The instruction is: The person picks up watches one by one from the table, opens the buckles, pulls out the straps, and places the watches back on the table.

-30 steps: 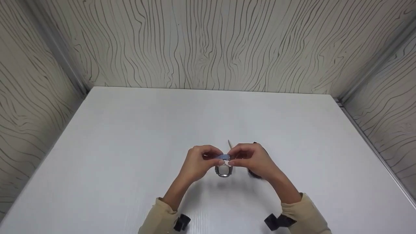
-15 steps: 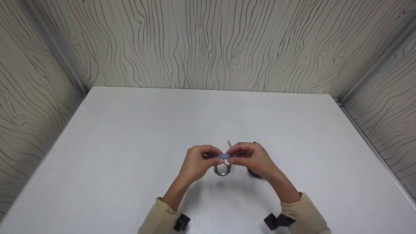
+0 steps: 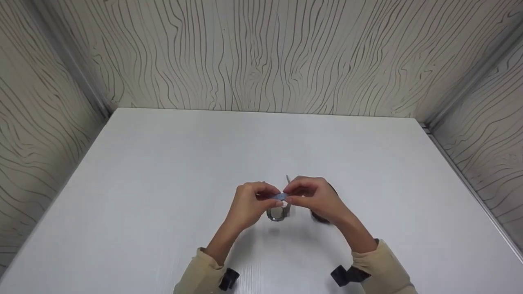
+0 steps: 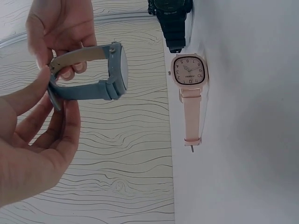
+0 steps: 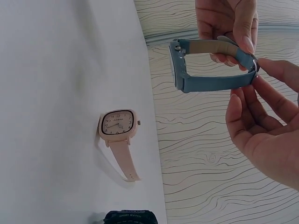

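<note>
A blue wristwatch [image 4: 84, 93] hangs in the air between both hands, its strap bent into a loop and its case away from the fingers. In the head view my left hand [image 3: 251, 206] pinches one side of the blue strap [image 3: 280, 197] with thumb and fingers. My right hand [image 3: 318, 198] pinches the strap's other side, and the fingertips nearly meet. The right wrist view shows the buckle [image 5: 254, 67] between the right thumb and fingers. Fingers partly cover the strap ends, so whether the buckle is fastened cannot be told.
On the white table [image 3: 163, 163] lies a pink wristwatch [image 4: 189, 72], dial up, its strap stretched out. Beside it a black sports watch [image 4: 173, 28] lies partly outside the wrist views; in the head view the right hand mostly hides it. Wood-patterned panels [image 3: 253, 53] surround the table.
The right hand has shifted slightly left and away. The watch case below the hands has swung a little left and turned. Both hands keep hold of the strap.
</note>
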### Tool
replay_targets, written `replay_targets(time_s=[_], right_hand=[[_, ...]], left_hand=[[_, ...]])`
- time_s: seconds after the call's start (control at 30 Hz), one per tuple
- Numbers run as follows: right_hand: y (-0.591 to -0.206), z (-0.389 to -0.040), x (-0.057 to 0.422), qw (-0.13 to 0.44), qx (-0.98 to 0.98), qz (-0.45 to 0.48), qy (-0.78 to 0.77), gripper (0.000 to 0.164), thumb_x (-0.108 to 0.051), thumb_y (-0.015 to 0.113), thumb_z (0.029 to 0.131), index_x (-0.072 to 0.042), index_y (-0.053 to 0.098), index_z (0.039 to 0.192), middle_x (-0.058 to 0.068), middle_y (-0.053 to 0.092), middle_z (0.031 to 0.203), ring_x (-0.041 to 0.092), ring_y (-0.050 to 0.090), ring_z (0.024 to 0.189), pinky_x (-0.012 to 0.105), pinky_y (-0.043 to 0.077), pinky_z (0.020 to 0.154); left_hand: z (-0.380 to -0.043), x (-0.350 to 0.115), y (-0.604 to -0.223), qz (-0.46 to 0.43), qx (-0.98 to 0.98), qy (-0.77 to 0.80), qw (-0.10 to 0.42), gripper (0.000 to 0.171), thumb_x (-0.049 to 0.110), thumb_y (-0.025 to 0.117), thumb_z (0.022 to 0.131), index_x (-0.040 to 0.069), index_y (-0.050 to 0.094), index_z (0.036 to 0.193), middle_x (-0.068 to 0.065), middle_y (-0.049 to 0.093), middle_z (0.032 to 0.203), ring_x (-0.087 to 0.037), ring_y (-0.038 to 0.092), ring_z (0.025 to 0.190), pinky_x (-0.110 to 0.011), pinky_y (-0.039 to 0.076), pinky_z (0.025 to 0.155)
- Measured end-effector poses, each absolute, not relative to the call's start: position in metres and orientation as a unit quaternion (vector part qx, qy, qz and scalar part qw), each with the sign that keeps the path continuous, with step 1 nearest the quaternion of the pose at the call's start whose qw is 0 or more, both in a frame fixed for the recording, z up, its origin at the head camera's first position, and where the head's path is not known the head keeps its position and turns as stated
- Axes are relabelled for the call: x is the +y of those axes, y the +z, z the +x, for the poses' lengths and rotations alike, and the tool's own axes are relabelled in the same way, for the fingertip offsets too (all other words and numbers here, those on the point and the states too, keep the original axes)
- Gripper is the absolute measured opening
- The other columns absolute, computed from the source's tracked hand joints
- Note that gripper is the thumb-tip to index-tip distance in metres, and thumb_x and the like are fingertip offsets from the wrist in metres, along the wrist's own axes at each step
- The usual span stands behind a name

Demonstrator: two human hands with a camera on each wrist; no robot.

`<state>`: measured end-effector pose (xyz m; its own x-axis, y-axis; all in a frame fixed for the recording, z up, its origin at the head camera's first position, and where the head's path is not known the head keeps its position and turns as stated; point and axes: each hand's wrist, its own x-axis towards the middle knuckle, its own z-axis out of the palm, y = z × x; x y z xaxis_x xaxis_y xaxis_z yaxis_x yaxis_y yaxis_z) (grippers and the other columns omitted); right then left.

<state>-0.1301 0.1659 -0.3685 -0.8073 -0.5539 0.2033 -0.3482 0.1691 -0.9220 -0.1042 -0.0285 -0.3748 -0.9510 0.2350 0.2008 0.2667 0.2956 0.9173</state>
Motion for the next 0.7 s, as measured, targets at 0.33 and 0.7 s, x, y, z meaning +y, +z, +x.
replay_targets(time_s=[0.33,0.7], right_hand=[[-0.3680,-0.1299,0.1635,0.077,0.758,-0.322,-0.561,0.011,-0.002,0.065,0.082,0.000,0.066,0.093,0.012,0.063,0.088,0.017,0.059,0.080,0.030,0.050,0.073],[-0.3698,-0.1304,0.1593,0.086,0.752,-0.317,-0.571,0.010,0.008,0.062,0.080,0.005,0.064,0.090,0.018,0.061,0.084,0.017,0.059,0.078,0.030,0.050,0.071]], left_hand=[[-0.1040,-0.0278,-0.3737,-0.150,-0.811,-0.565,0.013,0.013,0.007,0.074,0.075,0.003,0.070,0.086,-0.001,0.066,0.081,-0.009,0.061,0.073,-0.020,0.050,0.066],[-0.1032,-0.0286,-0.3741,-0.148,-0.817,-0.558,0.013,0.015,0.008,0.075,0.074,0.003,0.070,0.087,-0.002,0.067,0.082,-0.010,0.062,0.073,-0.020,0.050,0.067]])
